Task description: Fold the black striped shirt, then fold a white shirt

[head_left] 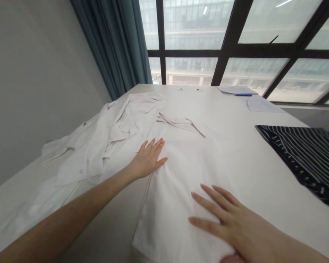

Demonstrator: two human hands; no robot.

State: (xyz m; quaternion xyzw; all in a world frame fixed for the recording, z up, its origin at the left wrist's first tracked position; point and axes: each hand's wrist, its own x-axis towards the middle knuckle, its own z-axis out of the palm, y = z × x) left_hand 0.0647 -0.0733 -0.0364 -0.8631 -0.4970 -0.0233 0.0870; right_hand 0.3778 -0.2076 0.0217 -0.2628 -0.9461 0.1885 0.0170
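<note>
A white cloth is spread over the near middle of the white table, its lower part reaching the bottom of the view. My left hand lies on its left edge with the fingers spread. Over the cloth's right part is my right hand, fingers apart and holding nothing; whether it touches the cloth is hard to tell. Thin white straps lie crumpled beyond the cloth. To the left is a rumpled white garment with a button or snap near its lower edge.
A black-and-white striped cloth lies on the table at the right. Papers and a blue pen are at the far right. Behind are windows and a blue curtain; a grey wall stands left.
</note>
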